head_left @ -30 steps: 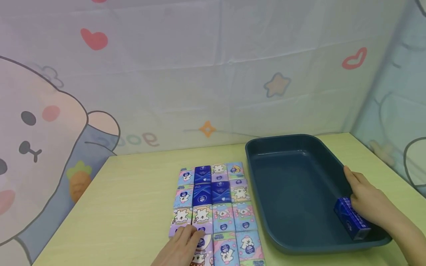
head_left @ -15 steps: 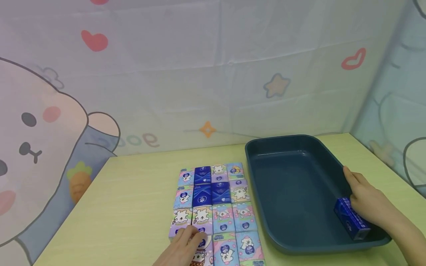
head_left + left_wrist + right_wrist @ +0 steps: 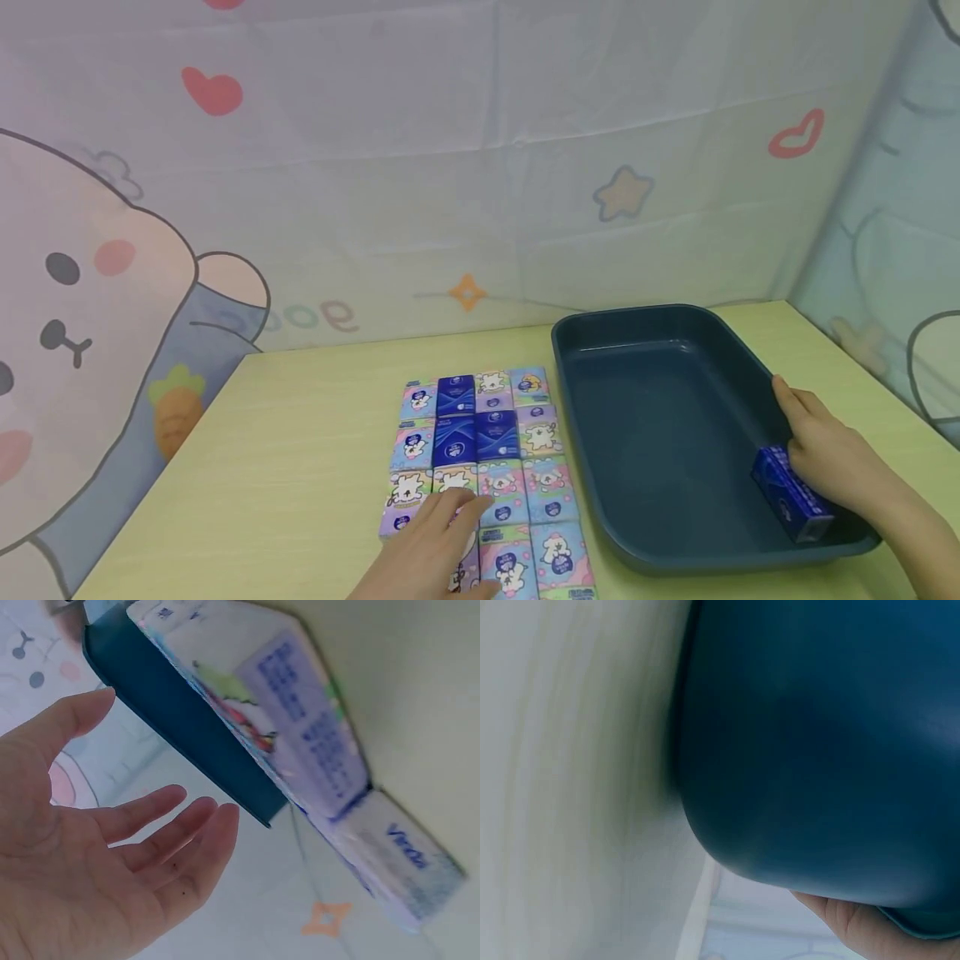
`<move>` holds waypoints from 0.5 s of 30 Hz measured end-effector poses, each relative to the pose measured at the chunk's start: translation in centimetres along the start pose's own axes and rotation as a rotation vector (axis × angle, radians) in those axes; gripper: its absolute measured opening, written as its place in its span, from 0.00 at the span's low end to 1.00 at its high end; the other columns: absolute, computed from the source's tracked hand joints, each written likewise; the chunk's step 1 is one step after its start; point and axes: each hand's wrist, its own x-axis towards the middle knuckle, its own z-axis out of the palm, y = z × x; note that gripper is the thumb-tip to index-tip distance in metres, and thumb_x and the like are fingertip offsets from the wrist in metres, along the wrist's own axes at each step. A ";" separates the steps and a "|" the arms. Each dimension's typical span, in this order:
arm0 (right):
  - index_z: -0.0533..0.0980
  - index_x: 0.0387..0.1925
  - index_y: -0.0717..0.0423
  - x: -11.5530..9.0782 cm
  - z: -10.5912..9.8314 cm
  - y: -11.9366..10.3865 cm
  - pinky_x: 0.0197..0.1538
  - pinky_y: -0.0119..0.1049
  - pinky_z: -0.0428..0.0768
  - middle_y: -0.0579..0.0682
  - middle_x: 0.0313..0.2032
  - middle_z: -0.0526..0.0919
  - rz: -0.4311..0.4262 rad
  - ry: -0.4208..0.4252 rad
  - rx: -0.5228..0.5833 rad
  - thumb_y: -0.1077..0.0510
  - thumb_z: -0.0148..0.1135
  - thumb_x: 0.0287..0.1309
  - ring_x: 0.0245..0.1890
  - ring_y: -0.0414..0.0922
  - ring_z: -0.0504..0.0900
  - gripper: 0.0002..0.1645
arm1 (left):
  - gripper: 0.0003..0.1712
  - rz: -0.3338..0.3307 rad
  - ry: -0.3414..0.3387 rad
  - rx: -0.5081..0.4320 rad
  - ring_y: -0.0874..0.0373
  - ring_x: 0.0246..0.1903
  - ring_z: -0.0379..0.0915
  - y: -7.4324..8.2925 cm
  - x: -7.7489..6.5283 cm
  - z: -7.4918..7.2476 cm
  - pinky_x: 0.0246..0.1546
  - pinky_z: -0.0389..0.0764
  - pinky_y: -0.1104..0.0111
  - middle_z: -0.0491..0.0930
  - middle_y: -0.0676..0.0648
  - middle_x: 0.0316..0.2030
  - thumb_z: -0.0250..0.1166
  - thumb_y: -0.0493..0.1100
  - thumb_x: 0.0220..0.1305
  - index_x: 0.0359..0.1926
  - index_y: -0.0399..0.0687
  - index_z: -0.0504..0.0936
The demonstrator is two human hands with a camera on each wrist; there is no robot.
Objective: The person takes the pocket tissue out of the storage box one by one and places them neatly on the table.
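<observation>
In the head view my left hand (image 3: pixel 431 542) hovers over the near-left packs of a block of pocket tissue packs (image 3: pixel 455 440), fingers apart. The left wrist view shows its fingers (image 3: pixel 161 802) loosely bent with nothing between them, beside a pale tissue pack (image 3: pixel 300 712) seen edge-on. My right hand (image 3: pixel 840 454) grips the right wall of a dark blue tray (image 3: pixel 600 492); its far fingers are partly hidden. Just under that hand, a blue tissue pack (image 3: pixel 791 492) stands on its narrow side in the tray's near-right corner. The right wrist view shows mostly the tray's outer wall (image 3: pixel 817 765).
The packs lie flat in close rows on a pale yellow table (image 3: pixel 300 450), just left of the tray. A printed cloth (image 3: pixel 390 183) hangs behind the table, and another cloth (image 3: pixel 900 250) hangs at the right.
My left hand has shifted slightly right and spread its fingers and thumb over the near packs. The right hand, the tray and the blue pack have stayed put.
</observation>
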 end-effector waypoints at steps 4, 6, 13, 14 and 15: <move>0.47 0.68 0.81 -0.1 0.1 0.0 0.24 0.39 0.70 0.80 0.56 0.63 0.000 0.010 0.000 0.74 0.46 0.49 0.40 0.66 0.76 0.42 | 0.42 0.037 -0.032 0.014 0.52 0.60 0.67 1.3 1.0 -1.1 0.57 0.77 0.58 0.69 0.49 0.62 0.61 0.64 0.59 0.68 0.50 0.63; 0.47 0.68 0.80 -0.2 0.2 0.0 0.23 0.36 0.67 0.79 0.56 0.63 -0.003 0.015 0.002 0.74 0.46 0.49 0.37 0.62 0.77 0.42 | 0.42 0.040 -0.059 0.002 0.54 0.62 0.66 2.1 1.4 -1.7 0.60 0.75 0.58 0.68 0.51 0.64 0.61 0.64 0.60 0.70 0.52 0.61; 0.47 0.68 0.80 -0.1 0.1 0.0 0.22 0.36 0.66 0.79 0.56 0.63 -0.008 0.022 0.005 0.74 0.46 0.49 0.35 0.60 0.76 0.42 | 0.45 0.076 -0.105 -0.090 0.57 0.68 0.60 4.6 3.1 -3.4 0.65 0.70 0.56 0.61 0.57 0.69 0.61 0.63 0.61 0.74 0.63 0.52; 0.48 0.68 0.80 -0.1 0.0 0.0 0.22 0.36 0.67 0.79 0.56 0.63 -0.008 0.023 0.003 0.74 0.46 0.49 0.36 0.61 0.76 0.42 | 0.45 0.098 -0.100 -0.096 0.58 0.68 0.61 4.9 3.5 -3.6 0.65 0.70 0.57 0.61 0.57 0.69 0.61 0.63 0.61 0.74 0.62 0.51; 0.48 0.68 0.80 -0.1 0.0 0.0 0.23 0.37 0.68 0.79 0.56 0.63 -0.008 0.024 0.002 0.74 0.46 0.49 0.37 0.62 0.77 0.42 | 0.44 0.121 -0.093 -0.102 0.59 0.67 0.61 5.2 3.8 -3.8 0.64 0.71 0.59 0.62 0.57 0.69 0.61 0.62 0.62 0.74 0.62 0.52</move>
